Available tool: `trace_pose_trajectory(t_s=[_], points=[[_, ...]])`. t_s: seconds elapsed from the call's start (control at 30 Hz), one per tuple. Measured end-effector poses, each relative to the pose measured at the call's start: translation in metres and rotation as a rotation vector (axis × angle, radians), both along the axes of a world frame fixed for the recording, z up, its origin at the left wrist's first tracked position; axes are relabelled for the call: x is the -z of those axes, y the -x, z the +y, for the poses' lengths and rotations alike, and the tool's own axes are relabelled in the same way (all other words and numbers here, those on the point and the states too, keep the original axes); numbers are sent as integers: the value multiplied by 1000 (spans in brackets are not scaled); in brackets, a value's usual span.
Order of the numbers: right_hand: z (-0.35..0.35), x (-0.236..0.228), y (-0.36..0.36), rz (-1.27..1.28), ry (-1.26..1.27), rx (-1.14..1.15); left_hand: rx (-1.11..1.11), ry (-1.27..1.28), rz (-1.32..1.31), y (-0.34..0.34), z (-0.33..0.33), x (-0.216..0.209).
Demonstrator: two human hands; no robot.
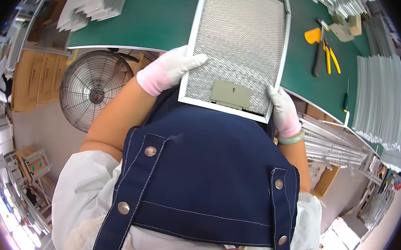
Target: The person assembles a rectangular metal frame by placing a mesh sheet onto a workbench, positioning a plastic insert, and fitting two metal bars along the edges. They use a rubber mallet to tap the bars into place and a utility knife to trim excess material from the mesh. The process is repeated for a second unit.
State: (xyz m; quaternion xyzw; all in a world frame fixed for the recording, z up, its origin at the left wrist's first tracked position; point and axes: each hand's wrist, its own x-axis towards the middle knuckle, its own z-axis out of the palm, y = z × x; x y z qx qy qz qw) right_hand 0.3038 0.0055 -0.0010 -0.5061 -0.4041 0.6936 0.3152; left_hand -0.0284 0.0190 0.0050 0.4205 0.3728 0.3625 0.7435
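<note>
A metal mesh filter panel [239, 39] in a silver frame lies partly on the green bench and juts over its near edge toward my apron. A grey-green rectangular latch plate [231, 94] is set in the mesh near the frame's close end. My left hand [174, 66], in a white glove with a pink cuff, grips the left frame edge, thumb over the mesh. On the opposite edge, my gloved right hand [283, 107] holds the near right corner, its thumb on the frame. The fingers under the panel are hidden.
On the green bench [152, 19] lie a hammer [318, 54], yellow-handled pliers [330, 57] and a screwdriver [346, 95]. Stacked metal panels [381, 98] stand at the right, more [97, 1] at the far left. A floor fan [96, 94] and cardboard boxes [36, 78] sit left below.
</note>
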Motion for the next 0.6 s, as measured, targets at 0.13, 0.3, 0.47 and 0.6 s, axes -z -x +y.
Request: trace_pose_trajectory(t_s=[0.13,0.3,0.47,0.6], points=[[-10,-1,22,167,-78,217,33,-26,106,-1,3,-13],[-8,-17,16,-21,-139,2,-215,-152,330,-3,31,-42],[-8,-27,4,-63,-191,-19,-278,-327,216,2,82,-65],[-18,-44,20,-73,-220,62,-343,-297,104,-15,88,-82]])
